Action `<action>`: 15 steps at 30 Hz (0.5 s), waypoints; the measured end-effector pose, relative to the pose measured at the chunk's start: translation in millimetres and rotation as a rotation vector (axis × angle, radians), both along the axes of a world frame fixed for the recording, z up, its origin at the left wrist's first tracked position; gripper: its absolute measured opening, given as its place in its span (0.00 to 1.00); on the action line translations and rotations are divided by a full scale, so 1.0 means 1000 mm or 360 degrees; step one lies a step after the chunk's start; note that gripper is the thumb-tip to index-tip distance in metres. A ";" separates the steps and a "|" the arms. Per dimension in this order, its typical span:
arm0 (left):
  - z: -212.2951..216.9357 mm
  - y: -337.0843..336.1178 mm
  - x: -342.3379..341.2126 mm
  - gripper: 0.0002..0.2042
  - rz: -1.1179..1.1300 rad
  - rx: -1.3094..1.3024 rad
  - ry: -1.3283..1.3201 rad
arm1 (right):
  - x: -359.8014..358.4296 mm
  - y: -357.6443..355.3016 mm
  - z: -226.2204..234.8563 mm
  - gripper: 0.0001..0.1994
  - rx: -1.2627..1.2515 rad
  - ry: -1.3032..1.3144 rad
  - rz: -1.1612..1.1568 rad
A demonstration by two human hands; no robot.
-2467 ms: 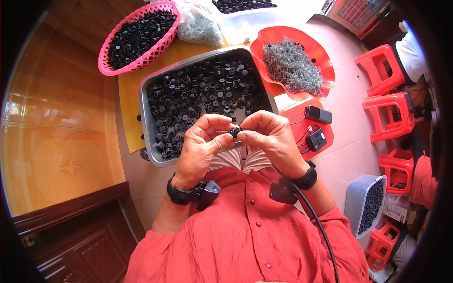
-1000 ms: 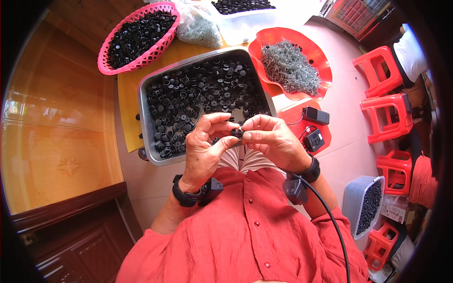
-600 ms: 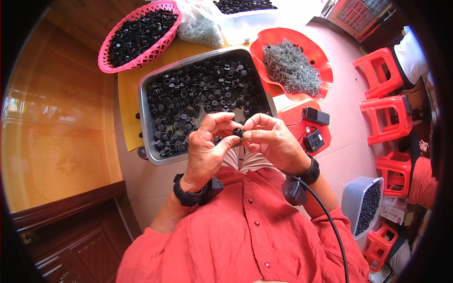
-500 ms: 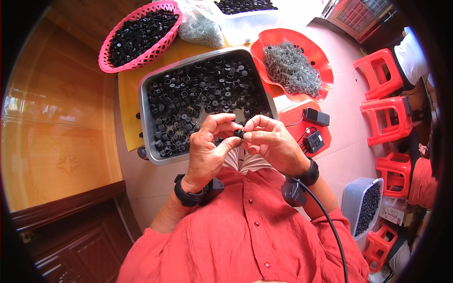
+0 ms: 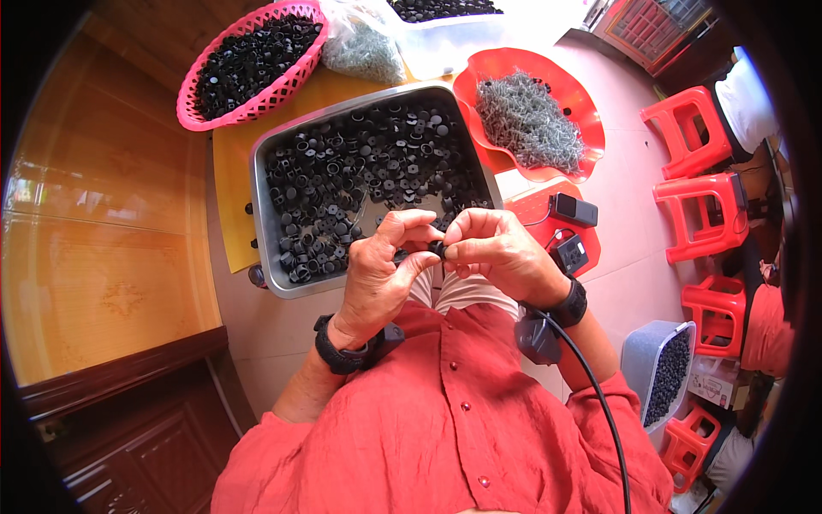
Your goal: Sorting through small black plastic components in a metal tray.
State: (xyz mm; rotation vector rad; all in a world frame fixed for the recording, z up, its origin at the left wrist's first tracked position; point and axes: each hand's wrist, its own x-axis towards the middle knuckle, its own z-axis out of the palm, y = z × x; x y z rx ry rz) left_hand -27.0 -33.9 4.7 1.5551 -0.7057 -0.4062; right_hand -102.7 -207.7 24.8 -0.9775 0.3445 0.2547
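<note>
Between my two hands is a small black plastic part (image 5: 437, 248), pinched over the near edge of a metal tray. My left hand (image 5: 383, 257) grips it between thumb and index finger from the left. From the right, my right hand (image 5: 490, 247) closes thumb and fingertips on the same part; the fingers hide most of it. The tray (image 5: 265, 224) holds many loose black caps, rings and small flat pieces (image 5: 342, 167). To its right, a red scalloped bowl (image 5: 591, 141) is heaped with thin silvery screws or pins (image 5: 527, 120).
A pink basket (image 5: 190, 94) of black parts stands far left, beside a plastic bag (image 5: 368, 53) and a white tub (image 5: 445, 47). Two black devices (image 5: 572, 211) rest on a red stool. More red stools (image 5: 698, 214) and a bin (image 5: 638, 364) line the right. A wooden cabinet (image 5: 111, 214) stands left.
Both hands stay together on the black part, with small finger shifts. My right wrist has moved slightly right and down.
</note>
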 end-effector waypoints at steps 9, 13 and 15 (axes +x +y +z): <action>0.007 0.002 0.003 0.20 -0.0143 0.0046 -0.0087 | 0.001 -0.001 -0.001 0.07 -0.0103 -0.0026 0.0078; 0.003 0.002 0.006 0.20 -0.0181 -0.0041 -0.0123 | -0.001 0.000 -0.004 0.08 -0.0211 -0.0146 0.0089; 0.002 0.003 0.007 0.20 -0.0165 -0.0076 -0.0142 | -0.001 0.004 -0.004 0.08 -0.0202 -0.0174 0.0062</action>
